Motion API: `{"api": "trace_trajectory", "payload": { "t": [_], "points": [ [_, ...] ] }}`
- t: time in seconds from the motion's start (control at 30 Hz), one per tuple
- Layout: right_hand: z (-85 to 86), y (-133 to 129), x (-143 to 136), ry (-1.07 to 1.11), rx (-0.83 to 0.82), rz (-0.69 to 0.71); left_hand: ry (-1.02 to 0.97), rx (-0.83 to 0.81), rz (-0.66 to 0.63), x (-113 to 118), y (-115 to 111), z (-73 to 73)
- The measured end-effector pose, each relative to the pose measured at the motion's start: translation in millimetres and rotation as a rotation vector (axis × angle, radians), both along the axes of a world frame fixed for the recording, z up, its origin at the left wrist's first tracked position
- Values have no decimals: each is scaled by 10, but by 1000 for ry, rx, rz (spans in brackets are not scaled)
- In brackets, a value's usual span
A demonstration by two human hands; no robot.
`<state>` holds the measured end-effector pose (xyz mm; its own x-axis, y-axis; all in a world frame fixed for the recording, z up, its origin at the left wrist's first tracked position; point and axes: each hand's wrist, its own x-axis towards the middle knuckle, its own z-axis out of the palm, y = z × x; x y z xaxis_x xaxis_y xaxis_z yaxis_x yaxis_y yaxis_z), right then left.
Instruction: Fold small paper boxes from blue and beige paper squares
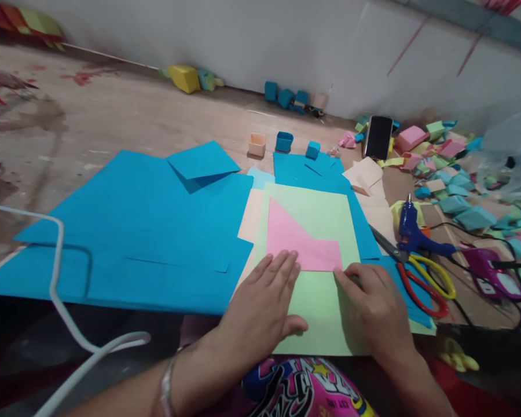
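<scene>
A pink folded paper shape [304,246] lies on a light green sheet [316,318] in front of me. My left hand [264,301] rests flat at its lower left, fingertips on the pink paper and thumb held apart. At the pink paper's lower right corner, my right hand [373,304] touches with its index fingertip. The other right fingers are curled, and whether anything is beneath them is hidden. Large blue sheets [156,214] spread to the left, and peach paper [252,214] shows under the green sheet's left edge.
Scissors [421,278] with red and yellow handles, a blue glue gun [417,234] and a purple device [488,275] lie right. Behind are a phone [378,137], small paper boxes [283,142] and many folded pieces [454,185]. A white cable [58,260] crosses left.
</scene>
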<state>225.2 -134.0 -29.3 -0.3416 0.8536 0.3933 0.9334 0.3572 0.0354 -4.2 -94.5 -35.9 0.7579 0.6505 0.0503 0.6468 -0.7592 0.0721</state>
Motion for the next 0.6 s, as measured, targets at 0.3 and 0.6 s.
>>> {"api": "trace_trajectory", "payload": {
  "t": [0.3, 0.6],
  "points": [
    [17, 39, -507, 9, -53, 111, -31, 91, 11, -230, -4, 24],
    [-126, -32, -261, 109, 4, 43, -124, 172, -41, -299, 46, -70]
  ]
}}
